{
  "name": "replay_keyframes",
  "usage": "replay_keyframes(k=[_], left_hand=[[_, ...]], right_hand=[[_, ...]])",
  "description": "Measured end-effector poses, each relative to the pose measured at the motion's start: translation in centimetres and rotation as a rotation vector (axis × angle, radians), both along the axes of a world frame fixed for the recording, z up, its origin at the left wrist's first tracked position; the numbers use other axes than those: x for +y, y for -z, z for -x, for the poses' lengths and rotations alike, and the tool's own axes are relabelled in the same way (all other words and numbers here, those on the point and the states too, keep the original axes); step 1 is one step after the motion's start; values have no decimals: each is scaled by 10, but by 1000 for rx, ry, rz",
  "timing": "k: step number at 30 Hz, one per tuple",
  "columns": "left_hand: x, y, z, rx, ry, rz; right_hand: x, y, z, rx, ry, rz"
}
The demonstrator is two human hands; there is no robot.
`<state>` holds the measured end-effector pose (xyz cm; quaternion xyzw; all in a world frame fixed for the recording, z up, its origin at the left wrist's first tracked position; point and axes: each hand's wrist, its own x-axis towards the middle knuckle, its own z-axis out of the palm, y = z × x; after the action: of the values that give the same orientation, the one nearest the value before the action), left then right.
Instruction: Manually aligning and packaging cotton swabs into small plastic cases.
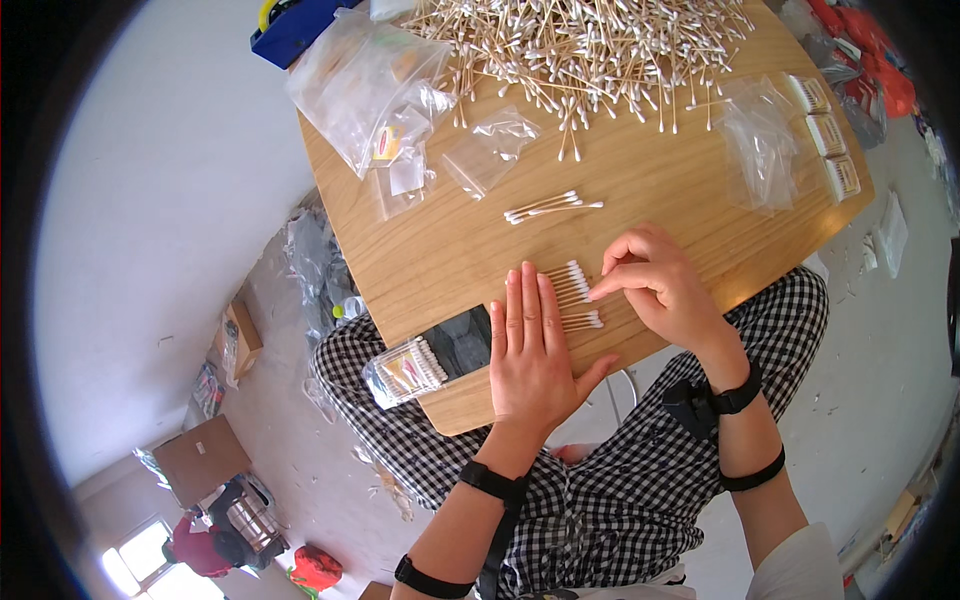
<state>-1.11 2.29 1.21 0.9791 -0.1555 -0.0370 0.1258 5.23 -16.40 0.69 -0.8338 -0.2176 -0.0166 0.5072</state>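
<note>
Cotton swabs (574, 295) in a small row near the surface's (690, 190) front edge, sticks lying crosswise, cotton tips toward the right hand (660, 285). Right fingers (606, 291) curled, index tip touching the tips, gripping nothing. Left hand (530, 345) flat, fingers spread straight, pressing beside the row's other end. Farther back a smaller swab bunch (553, 208), then the loose swab heap (590, 50); packed swab bag (405, 372) at the front left corner.

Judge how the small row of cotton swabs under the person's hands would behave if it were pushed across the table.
The row of cotton swabs would probably scatter or roll: the sticks are thin, round and loose on the smooth wooden table. They look very light, so the right hand likely needs only fingertip pressure. The flat left hand beside them seems to work as a stop.
</note>
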Motion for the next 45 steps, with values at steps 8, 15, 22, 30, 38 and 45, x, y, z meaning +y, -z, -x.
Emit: replay_keyframes(k=[8,15,22,30,38,45], left_hand=[[1,2,0,14,3,9],[0,0,0,16,4,28],[1,1,0,21,3,27],[0,0,0,20,-1,20],[0,0,0,22,-3,16],[0,1,0,14,4,6]], right_hand=[[0,-3,-1,-45,-32,64],[2,-2,-1,-19,5,41],[4,0,-1,-28,15,57],[1,-3,-1,13,0,14],[5,0,-1,8,40,20],[5,0,-1,0,38,41]])
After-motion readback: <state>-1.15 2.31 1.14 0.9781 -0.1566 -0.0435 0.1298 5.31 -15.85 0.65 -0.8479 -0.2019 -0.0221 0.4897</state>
